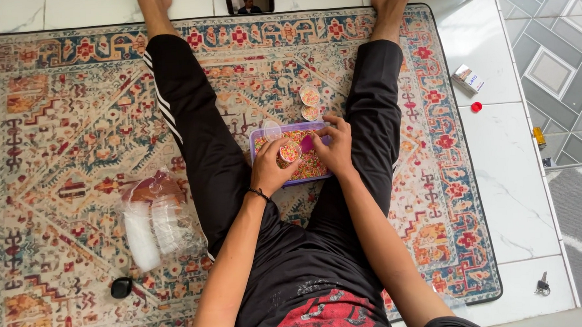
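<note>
Patterned rug (54, 128) covers most of the frame, with white tile along the right edge. At centre, between the person's outstretched legs, sits a purple tray (257, 140) full of tiny multicoloured beads (312, 164). Left hand (269, 168) is curled around a small round clear cup (290, 151) of beads, held just over the tray. Right hand (335, 148) has its fingers bent, pinching something pink at the tray; what it is I cannot tell. That cup looks light, thin and smooth, probably easy to tip, so gripping round its wall seems safest. Two filled cups (310, 102) rest just above the tray
</note>
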